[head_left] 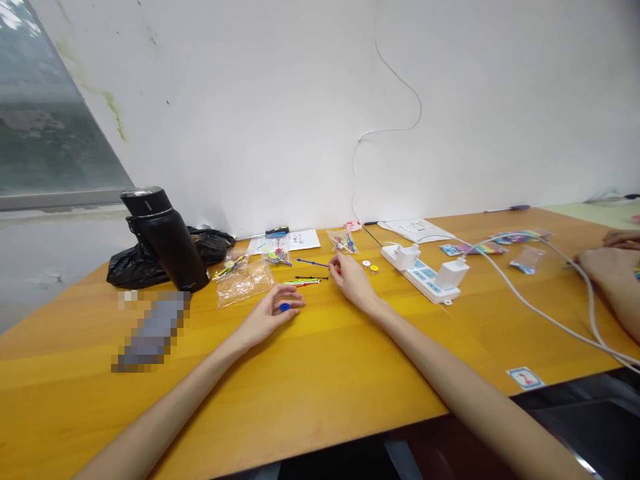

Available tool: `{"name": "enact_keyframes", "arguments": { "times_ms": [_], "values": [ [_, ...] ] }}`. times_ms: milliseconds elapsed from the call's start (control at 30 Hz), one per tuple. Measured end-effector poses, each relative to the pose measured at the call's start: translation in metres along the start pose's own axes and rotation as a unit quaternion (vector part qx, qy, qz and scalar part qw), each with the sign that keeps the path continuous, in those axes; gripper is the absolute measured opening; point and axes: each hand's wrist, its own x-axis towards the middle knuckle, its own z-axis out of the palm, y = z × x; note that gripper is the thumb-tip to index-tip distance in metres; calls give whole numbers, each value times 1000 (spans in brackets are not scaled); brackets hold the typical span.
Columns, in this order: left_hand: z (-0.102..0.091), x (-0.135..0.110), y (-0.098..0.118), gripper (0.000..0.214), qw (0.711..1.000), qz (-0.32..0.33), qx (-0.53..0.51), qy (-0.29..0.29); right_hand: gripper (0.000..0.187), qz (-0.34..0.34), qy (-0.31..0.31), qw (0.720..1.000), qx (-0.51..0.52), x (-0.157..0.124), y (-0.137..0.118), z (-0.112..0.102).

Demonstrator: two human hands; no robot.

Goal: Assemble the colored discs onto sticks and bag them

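We can make out only one sign clearly: a red figure like a "1" or a hook inside a pale blue border, on the small card (525,378) lying at the table's near edge, well to the right of the white power strip (421,272). The white paper sheet (300,240) left of the power strip, by the wall, carries dark print that is too small for us to read. Markings on the power strip's blue sockets and on the colourful packets (473,249) just right of it are likewise illegible to us.
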Motion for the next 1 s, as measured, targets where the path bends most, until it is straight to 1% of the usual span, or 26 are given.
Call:
{"name": "enact_keyframes", "arguments": {
  "times_ms": [33, 100, 167, 233, 300, 400, 500, 633, 733, 800, 867, 1000],
  "values": [
    [1, 0, 1, 44, 1000, -1, -1, 3, 11, 8, -11, 997, 72, 0, -4, 0],
    [2, 0, 5, 47, 1000, -7, -14, 8, 10, -1, -38, 982, 186, -1, -13, 2],
    [4, 0, 8, 48, 999, -13, -37, 13, 12, -26, -58, 968, 241, -4, -23, 5],
    [5, 0, 10, 48, 998, -18, -58, 19, 13, -53, -83, 959, 265, -8, -32, 8],
    [6, -1, 10, 47, 996, -27, -76, 25, 13, -69, -115, 951, 277, -12, -38, 9],
    [5, -1, 7, 43, 994, -32, -92, 43, 13, -71, -146, 947, 279, -14, -40, 10],
    [4, 1, 3, 38, 993, -27, -82, 74, 10, -75, -147, 948, 273, -14, -37, 8],
    [1, 5, 1, 43, 988, -30, -90, 120, 7, -88, -147, 952, 253, -14, -32, 9],
    [-1, 7, 1, 44, 985, -16, -103, 137, 9, -91, -164, 950, 249, -14, -32, 11],
    [-1, 7, 2, 42, 987, -6, -91, 131, 15, -83, -178, 945, 261, -15, -33, 12],
    [1, 6, 4, 39, 992, -3, -65, 111, 22, -70, -191, 939, 277, -16, -36, 12],
    [3, 4, 5, 34, 997, -13, -26, 75, 24, -62, -234, 929, 281, -17, -39, 11]
  ]
}}
